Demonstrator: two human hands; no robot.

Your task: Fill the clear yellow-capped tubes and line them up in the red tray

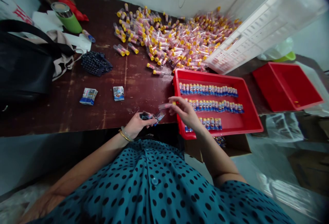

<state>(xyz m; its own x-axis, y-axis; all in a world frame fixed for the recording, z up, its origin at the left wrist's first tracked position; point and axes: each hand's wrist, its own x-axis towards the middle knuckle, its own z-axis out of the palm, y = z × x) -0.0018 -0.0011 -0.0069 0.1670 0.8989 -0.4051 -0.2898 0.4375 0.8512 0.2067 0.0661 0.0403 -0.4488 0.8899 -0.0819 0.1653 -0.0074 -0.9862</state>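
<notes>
My left hand [138,124] is closed around a few printed plastic sleeves [157,116] at the table's front edge. Just to its right, my right hand [183,111] pinches a clear plastic tube [166,106] with a yellow cap, its open length pointing toward the sleeves. The tube's end is close to the sleeves; whether they touch I cannot tell. Beside my right hand lies a red tray [239,123] with rows of tubes in blue printed sleeves [208,89]. Two small stacks of flat sleeves, a left stack [88,96] and a right stack [118,93], rest on the table.
A large heap of yellow-capped tubes [177,42] covers the back of the table, against a tilted white crate [246,39]. At the left are a black bag [23,63], a green cup [69,22] and a dark patterned cloth [96,63]. A red bin [272,87] stands right.
</notes>
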